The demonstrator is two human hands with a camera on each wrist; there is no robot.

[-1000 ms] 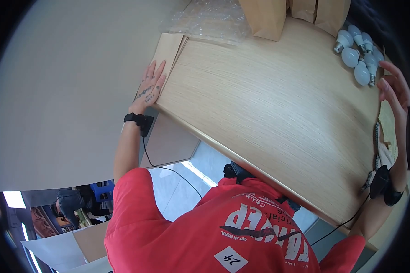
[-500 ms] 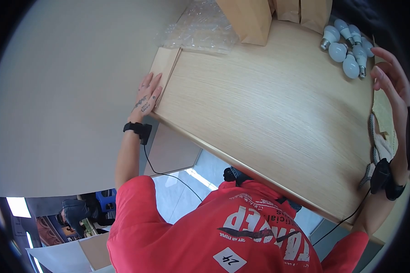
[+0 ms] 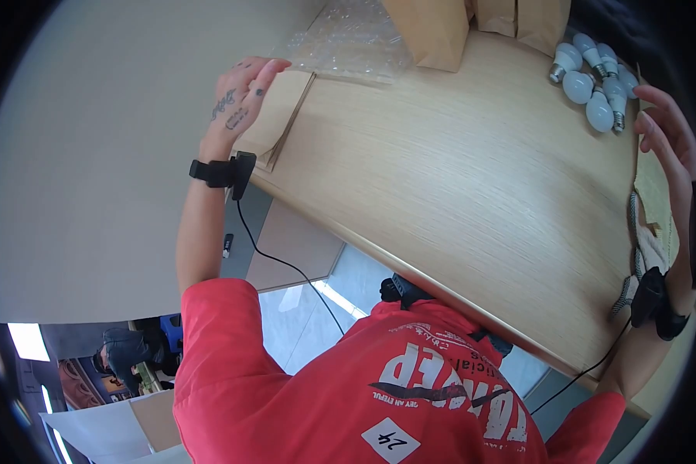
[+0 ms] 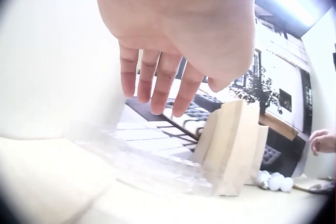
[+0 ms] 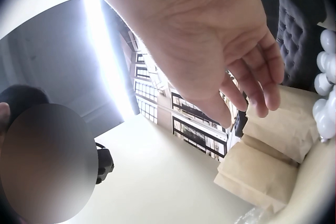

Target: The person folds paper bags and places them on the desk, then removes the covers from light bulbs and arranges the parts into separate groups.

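In the head view my left hand point(image 3: 238, 97) is raised over a flat stack of brown paper bags point(image 3: 284, 112) at the table's left end. Its fingers are extended with nothing in them, as the left wrist view confirms with the palm and loose fingers point(image 4: 164, 85). On the far right, my right hand point(image 3: 670, 135) hangs relaxed, fingers slightly bent and holding nothing. Just beyond its fingertips lies a cluster of white light bulbs point(image 3: 600, 114). A knitted glove point(image 3: 652, 249) lies below that hand, partly hidden by the forearm.
Several brown paper bags point(image 3: 433, 39) stand upright at the table's back. Clear plastic packaging point(image 3: 348, 50) lies between them and the flat stack. A pale wall panel point(image 3: 116, 170) borders the table's left side. Thin black cables point(image 3: 286, 265) run from both wrist cameras.
My left hand, which lay flat on the stacked paper bags, has lifted off and moved up toward the wall panel. More of the stack now shows. My right hand has stayed nearly still.
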